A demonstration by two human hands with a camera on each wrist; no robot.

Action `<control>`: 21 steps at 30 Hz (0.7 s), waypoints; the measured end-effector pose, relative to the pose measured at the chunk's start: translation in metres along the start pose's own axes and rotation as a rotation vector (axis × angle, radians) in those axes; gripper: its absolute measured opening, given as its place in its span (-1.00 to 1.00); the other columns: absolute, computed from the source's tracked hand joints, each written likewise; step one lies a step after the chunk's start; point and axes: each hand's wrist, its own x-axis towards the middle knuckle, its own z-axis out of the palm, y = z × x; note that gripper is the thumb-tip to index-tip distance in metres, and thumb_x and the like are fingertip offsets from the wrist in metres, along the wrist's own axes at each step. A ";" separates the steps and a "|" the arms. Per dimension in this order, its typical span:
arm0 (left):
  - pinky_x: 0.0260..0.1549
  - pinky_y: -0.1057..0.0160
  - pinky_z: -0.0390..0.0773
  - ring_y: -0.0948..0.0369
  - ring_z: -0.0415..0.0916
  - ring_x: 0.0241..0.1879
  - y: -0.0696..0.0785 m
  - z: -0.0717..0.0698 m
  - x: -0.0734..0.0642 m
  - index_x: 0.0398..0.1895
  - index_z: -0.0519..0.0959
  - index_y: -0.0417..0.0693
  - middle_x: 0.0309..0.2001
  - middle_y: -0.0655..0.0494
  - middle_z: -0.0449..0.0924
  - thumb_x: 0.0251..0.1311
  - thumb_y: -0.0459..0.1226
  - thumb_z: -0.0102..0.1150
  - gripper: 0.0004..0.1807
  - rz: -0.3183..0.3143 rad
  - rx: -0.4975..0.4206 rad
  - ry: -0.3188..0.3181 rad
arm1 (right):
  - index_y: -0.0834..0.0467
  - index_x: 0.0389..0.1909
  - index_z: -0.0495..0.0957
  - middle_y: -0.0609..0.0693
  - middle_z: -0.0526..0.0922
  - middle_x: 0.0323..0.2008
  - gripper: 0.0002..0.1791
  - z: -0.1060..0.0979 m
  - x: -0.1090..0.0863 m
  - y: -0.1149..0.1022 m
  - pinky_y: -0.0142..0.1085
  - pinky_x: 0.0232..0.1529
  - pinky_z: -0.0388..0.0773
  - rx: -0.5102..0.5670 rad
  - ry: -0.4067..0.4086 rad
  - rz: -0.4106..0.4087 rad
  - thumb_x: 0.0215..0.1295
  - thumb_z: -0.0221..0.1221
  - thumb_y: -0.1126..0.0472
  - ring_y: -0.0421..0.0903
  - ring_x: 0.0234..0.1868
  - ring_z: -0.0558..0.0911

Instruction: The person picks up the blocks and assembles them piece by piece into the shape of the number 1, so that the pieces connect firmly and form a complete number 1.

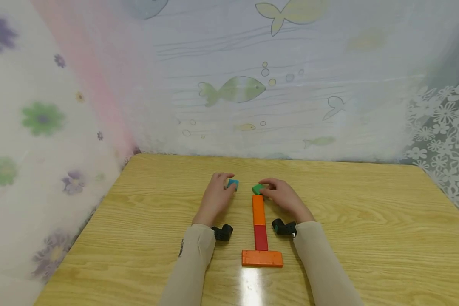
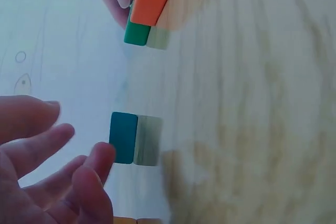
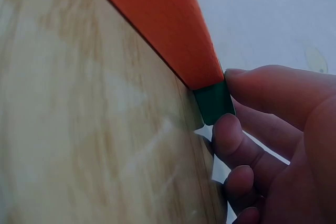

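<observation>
A small blue block (image 1: 233, 184) lies on the table beside my left hand (image 1: 217, 193), whose fingers are spread loosely around it. In the left wrist view a fingertip overlaps the edge of the blue block (image 2: 123, 137). My right hand (image 1: 281, 193) pinches a small green block (image 1: 257, 189) between thumb and fingers. The green block (image 3: 214, 103) sits at the far end of an orange block (image 1: 258, 210), up against it in the right wrist view. Behind the orange block runs a red block (image 1: 261, 238), and a wide orange block (image 1: 262, 258) lies crosswise at the near end.
The wood-grain table (image 1: 367, 221) meets a fish-patterned curtain (image 1: 237, 106) at the back. Black wrist devices show by the left sleeve (image 1: 199, 246) and right sleeve (image 1: 313, 242). A yellow-orange edge (image 2: 126, 220) peeks in at the bottom of the left wrist view.
</observation>
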 end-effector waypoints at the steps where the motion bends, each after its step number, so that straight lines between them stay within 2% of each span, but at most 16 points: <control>1: -0.13 0.11 0.38 0.14 0.38 -0.10 0.000 0.000 0.000 0.18 0.35 0.05 0.19 0.08 0.19 0.27 -0.13 -0.08 -0.59 0.004 0.020 -0.006 | 0.02 0.11 0.39 -0.02 0.52 -0.16 -0.59 0.000 0.000 0.000 -0.13 -0.16 0.38 0.001 0.000 -0.002 0.27 0.03 0.01 -0.08 -0.20 0.48; 4: 0.03 0.06 0.28 0.07 0.26 0.12 0.002 -0.001 0.000 0.23 0.30 0.01 0.24 0.03 0.18 0.29 -0.16 -0.10 -0.56 0.021 0.108 -0.041 | 0.02 0.11 0.40 -0.02 0.52 -0.19 -0.60 0.000 0.000 0.001 -0.16 -0.20 0.38 0.001 0.000 -0.002 0.27 0.04 0.01 -0.08 -0.22 0.48; 7: 0.11 0.06 0.20 0.05 0.16 0.22 0.006 -0.002 -0.002 0.25 0.27 -0.04 0.25 0.00 0.18 0.30 -0.19 -0.11 -0.55 0.041 0.199 -0.091 | 0.02 0.11 0.39 -0.02 0.53 -0.21 -0.60 0.000 0.001 0.001 -0.18 -0.25 0.38 -0.001 -0.003 -0.001 0.27 0.03 0.01 -0.07 -0.26 0.47; 10: 0.10 0.09 0.22 0.07 0.18 0.21 0.010 -0.001 -0.005 0.23 0.29 -0.05 0.25 0.02 0.19 0.29 -0.20 -0.10 -0.56 0.045 0.281 -0.128 | 0.01 0.11 0.39 -0.02 0.52 -0.20 -0.60 0.001 0.001 0.002 -0.19 -0.26 0.38 0.005 -0.005 0.002 0.27 0.03 0.01 -0.08 -0.26 0.47; 14: 0.05 0.11 0.29 0.08 0.25 0.16 0.013 0.001 -0.007 0.19 0.35 -0.04 0.23 0.04 0.22 0.27 -0.18 -0.07 -0.58 0.040 0.344 -0.132 | 0.01 0.11 0.39 -0.01 0.52 -0.18 -0.60 0.001 0.001 0.002 -0.18 -0.24 0.38 0.017 -0.006 0.004 0.27 0.02 0.00 -0.07 -0.25 0.47; 21: -0.04 0.12 0.36 0.08 0.37 0.00 0.015 0.003 -0.009 0.16 0.38 -0.06 0.10 0.00 0.31 0.23 -0.19 0.00 -0.59 0.037 0.350 -0.116 | 0.02 0.12 0.38 -0.01 0.52 -0.18 -0.59 0.000 0.001 0.002 -0.17 -0.23 0.38 0.027 -0.008 0.005 0.27 0.02 0.00 -0.06 -0.24 0.47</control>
